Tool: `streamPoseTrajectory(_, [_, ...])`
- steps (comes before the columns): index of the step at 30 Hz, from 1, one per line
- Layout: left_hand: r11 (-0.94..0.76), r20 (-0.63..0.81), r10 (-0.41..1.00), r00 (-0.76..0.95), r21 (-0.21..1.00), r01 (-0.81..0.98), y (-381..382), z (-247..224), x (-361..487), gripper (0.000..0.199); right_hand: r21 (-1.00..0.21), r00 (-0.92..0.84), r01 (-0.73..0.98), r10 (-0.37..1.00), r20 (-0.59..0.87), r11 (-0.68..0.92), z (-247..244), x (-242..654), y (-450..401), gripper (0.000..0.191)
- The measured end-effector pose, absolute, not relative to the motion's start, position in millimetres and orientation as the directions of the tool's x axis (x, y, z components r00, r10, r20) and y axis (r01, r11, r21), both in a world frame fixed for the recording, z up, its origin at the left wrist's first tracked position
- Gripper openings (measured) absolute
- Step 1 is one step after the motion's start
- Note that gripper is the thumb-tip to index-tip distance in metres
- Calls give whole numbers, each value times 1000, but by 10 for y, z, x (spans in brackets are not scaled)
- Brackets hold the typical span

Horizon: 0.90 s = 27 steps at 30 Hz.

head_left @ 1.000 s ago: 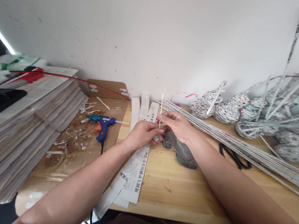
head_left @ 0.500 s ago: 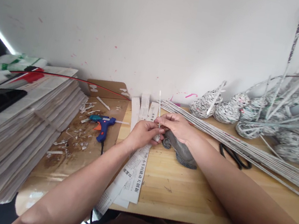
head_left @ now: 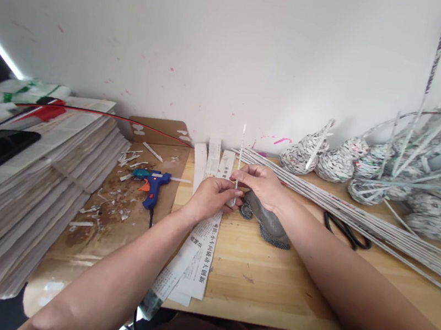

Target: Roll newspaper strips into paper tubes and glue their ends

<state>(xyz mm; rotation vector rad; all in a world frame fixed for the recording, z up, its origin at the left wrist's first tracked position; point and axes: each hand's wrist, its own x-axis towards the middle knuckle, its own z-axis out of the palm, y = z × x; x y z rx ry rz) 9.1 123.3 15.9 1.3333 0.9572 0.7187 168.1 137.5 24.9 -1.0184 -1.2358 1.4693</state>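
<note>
A thin rolled paper stick stands nearly upright between my hands. My left hand pinches its lower part, where some whitish paper shows under the fingers. Just above and to the right, the fingers of my right hand are closed on the same stick. A grey cloth with a ribbed edge lies on the table below my right hand. Printed newspaper strips lie fanned out beneath and in front of my left hand.
A blue glue gun lies on brown board among paper scraps, left of the strips. Stacked newspaper fills the left. Long paper sticks, black-handled scissors and woven paper balls are at the right.
The paper stick has shifted slightly right and stands more upright, its tip higher. A printed strip near the table's front edge now shows a dark picture at its end.
</note>
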Motion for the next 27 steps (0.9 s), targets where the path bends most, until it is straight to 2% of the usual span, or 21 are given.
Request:
streamPoseTrajectory(3, [145,-169,876,452,986,88,1231,163,90,18,-987,-304,-135,952,-40,-84,260,1698,1379,33])
streamPoseTrajectory(16, [112,-237,825,513,959,262,1160,237,120,20,-978,-25,-204,999,46,40,371,1791,1467,31])
streamPoseTrajectory(27, [111,-236,822,519,959,260,1169,226,107,19,-990,-112,-131,991,75,60,400,1830,1449,28])
